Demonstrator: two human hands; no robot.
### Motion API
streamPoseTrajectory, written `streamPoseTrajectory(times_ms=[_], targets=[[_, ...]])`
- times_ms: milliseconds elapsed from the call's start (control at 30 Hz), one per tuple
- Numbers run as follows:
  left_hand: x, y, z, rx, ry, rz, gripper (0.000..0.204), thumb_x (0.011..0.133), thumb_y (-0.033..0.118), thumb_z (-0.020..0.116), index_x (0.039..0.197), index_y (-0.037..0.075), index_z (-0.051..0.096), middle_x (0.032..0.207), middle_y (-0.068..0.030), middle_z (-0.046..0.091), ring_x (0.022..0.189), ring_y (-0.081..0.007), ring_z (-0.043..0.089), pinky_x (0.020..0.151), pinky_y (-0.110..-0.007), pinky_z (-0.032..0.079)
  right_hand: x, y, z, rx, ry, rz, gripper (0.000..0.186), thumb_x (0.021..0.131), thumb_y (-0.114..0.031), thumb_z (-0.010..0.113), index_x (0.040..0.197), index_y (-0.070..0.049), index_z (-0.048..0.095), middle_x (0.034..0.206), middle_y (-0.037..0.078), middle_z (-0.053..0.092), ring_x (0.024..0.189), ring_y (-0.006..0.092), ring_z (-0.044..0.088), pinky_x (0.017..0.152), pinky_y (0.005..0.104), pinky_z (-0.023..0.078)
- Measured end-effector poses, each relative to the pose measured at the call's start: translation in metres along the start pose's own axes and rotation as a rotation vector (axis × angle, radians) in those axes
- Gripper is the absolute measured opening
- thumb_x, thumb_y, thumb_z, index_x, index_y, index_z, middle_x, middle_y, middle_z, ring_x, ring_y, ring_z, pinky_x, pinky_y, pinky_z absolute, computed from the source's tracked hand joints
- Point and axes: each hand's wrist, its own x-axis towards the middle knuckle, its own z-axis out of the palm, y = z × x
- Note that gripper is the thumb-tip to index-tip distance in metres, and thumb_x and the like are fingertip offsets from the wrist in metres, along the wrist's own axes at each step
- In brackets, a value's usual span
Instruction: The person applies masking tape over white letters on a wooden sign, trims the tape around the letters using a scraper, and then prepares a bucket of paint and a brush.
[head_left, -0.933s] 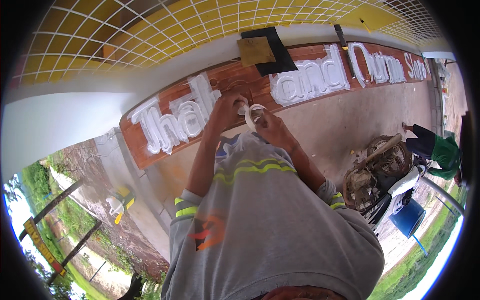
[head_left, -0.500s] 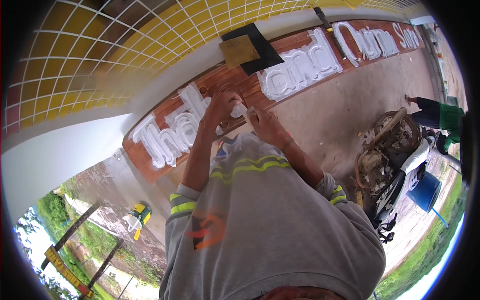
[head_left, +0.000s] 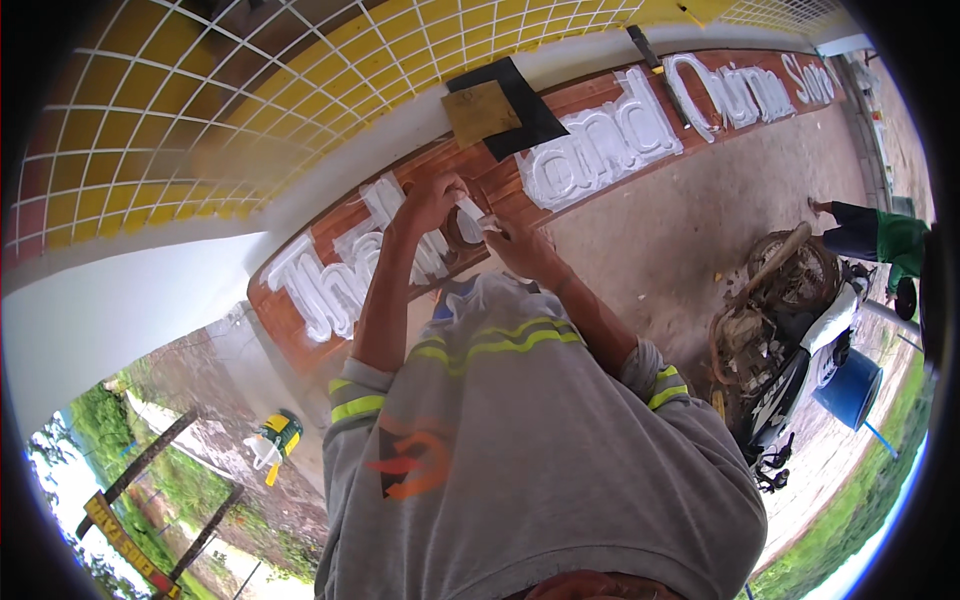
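Observation:
Between my two hands stretches a short strip of white material, probably masking tape (head_left: pixel 471 209). My left hand (head_left: pixel 433 203) pinches its upper left end, and my right hand (head_left: pixel 524 249) closes on its lower right end. Both are over a long reddish-brown wooden sign board (head_left: pixel 275 318) with raised letters. Whitish tape (head_left: pixel 598 150) surrounds many of the letters. A round letter (head_left: pixel 466 232) without tape around it shows below the strip, partly hidden by my hands.
Sandpaper (head_left: pixel 482 112) lies over a black sheet (head_left: pixel 525 95) on the board's far edge. A dark-handled tool (head_left: pixel 645 45) rests farther right. White mesh (head_left: pixel 230 90) runs behind. At right are a motorcycle (head_left: pixel 775 330), a blue bucket (head_left: pixel 848 385) and another person (head_left: pixel 895 240); a green container (head_left: pixel 280 432) is at left.
The white strip shows more fully between my hands, which have shifted slightly. At right, the other person's position has changed a little.

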Motion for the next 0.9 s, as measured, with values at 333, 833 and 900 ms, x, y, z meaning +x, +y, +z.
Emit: streamPoseTrajectory(times_ms=[333, 833, 900], targets=[[0.019, -0.025, 0.001, 0.158, 0.173, 0.037, 0.016, 0.087, 0.007, 0.063, 0.098, -0.002, 0.068, 0.094, -0.0161, 0.071, 0.087, -0.0274, 0.070, 0.079, -0.037, 0.053, 0.045, 0.029, 0.015, 0.404, -0.261, 0.395, 0.034, 0.094, -0.030, 0.058, 0.102, 0.001, 0.067, 0.085, 0.014, 0.068, 0.074, 0.0245, 0.067, 0.067, 0.0390, 0.052], [0.027, -0.018, 0.014, 0.411, 0.288, 0.031, 0.012, 0.083, 0.016, 0.056, 0.081, 0.010, 0.066, 0.086, -0.0159, 0.067, 0.086, -0.0380, 0.065, 0.074, -0.049, 0.051, 0.056, 0.033, 0.016, 0.609, -0.241, 0.444, 0.037, 0.095, -0.036, 0.060, 0.104, 0.000, 0.061, 0.081, 0.008, 0.063, 0.065, 0.0181, 0.064, 0.056, 0.0314, 0.051], [0.028, -0.018, 0.013, 0.410, 0.256, 0.027, 0.012, 0.083, 0.016, 0.056, 0.081, 0.009, 0.066, 0.087, -0.0160, 0.067, 0.086, -0.0379, 0.066, 0.074, -0.049, 0.051, 0.056, 0.033, 0.017, 0.649, -0.216, 0.460, 0.035, 0.095, -0.035, 0.060, 0.101, -0.001, 0.061, 0.077, 0.009, 0.063, 0.062, 0.0178, 0.063, 0.055, 0.0315, 0.052]])
